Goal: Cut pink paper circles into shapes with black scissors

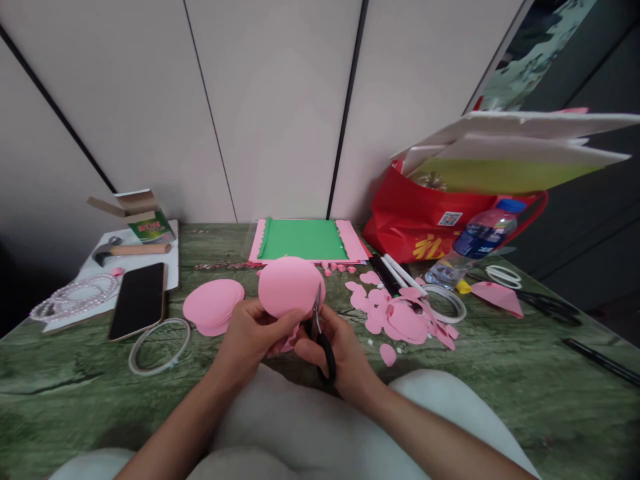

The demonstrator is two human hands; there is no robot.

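Note:
My left hand (255, 333) pinches the lower edge of a round pink paper (287, 285), held up above the front of the table. Black-handled scissors (323, 343) are in my right hand (337, 343), their blades pointing up and lying at the right edge of the paper. Close to my left hand, a stack of pink paper circles (213, 303) lies on the table. Many pink paper scraps (405, 320) are spread to the right of my right hand. The fingertips under the paper are partly hidden.
Phone (139, 300), tape rolls (160, 347) and a hammer (135, 249) lie left. Green sheet (305, 239) sits at the back of the wooden table (500, 407). A red bag (407, 220), bottle (475, 243) and markers (395, 270) stand or lie right.

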